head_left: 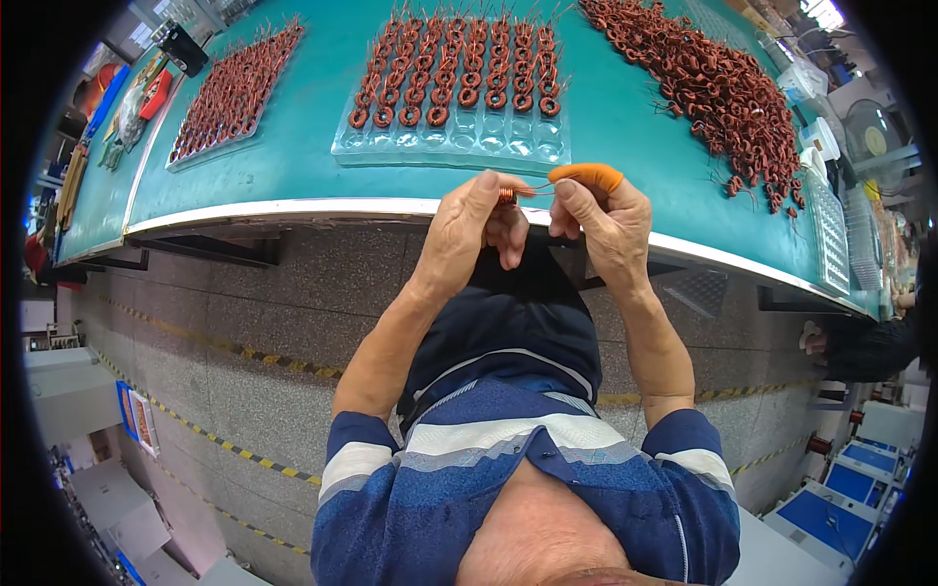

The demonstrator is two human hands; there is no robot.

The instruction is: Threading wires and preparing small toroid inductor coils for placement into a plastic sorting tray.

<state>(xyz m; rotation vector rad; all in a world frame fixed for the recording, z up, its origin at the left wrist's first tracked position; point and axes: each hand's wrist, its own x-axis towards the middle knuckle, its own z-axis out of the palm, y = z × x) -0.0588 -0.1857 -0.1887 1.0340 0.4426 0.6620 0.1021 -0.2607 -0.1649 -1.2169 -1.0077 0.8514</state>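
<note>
Between the thumb and fingers of my left hand (467, 230) is a small copper-wound toroid coil (506, 196), held just over the table's front edge. Its wire leads (537, 188) stretch to the right, where my right hand (611, 223) pinches them between thumb and forefinger. An orange finger cot (588, 176) covers that forefinger. Just beyond my hands lies a clear plastic tray (391, 146) with rows of similar coils (459, 63), their leads pointing up. The tray's nearest row of pockets (493, 132) holds no coils.
A large heap of loose coils (723, 98) covers the right of the green table (322, 127). Another filled tray (234, 98) lies at left, near a black cup-like container (180, 47) and a red object (156, 95). Stacked clear trays (831, 234) stand at the right edge.
</note>
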